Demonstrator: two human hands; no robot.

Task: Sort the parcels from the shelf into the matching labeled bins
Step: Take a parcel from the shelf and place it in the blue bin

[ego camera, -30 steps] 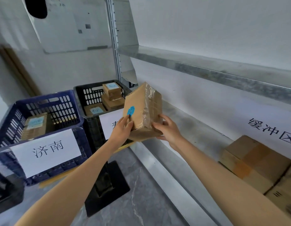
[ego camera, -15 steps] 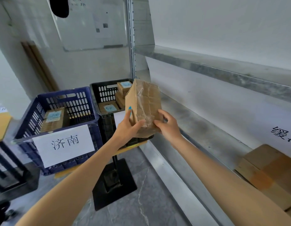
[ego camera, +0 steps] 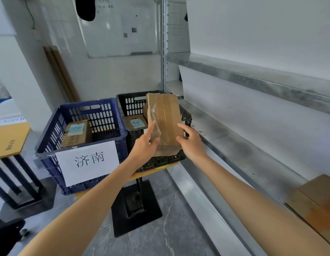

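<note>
— What could go wrong from here?

— The parcel (ego camera: 164, 119) is in the air over the near side of the black bin (ego camera: 131, 105), standing tall and tipped a little. It's wrapped in shiny tape, so I'd guess it could slide out of a light grip. Then it would clip the bin's rim or land hard on the blue-labelled parcel (ego camera: 136, 123) lying inside.

— And the sorting itself?

— Its own label doesn't show from here, and the black bin's sign is hidden. The blue bin (ego camera: 97, 115) stands just beside it with a paper sign (ego camera: 89, 161) on its front, so a mix-up between the two would be easy.

— How is it held?

— Both arms reach forward. The left hand (ego camera: 144, 146) pinches the lower left edge, with the thumb on the near face and the forefinger pointing up the side. The right hand (ego camera: 191, 143) holds the lower right edge, fingers spread and lightly curled. The shelf (ego camera: 234, 150) lies off to the right.
</note>
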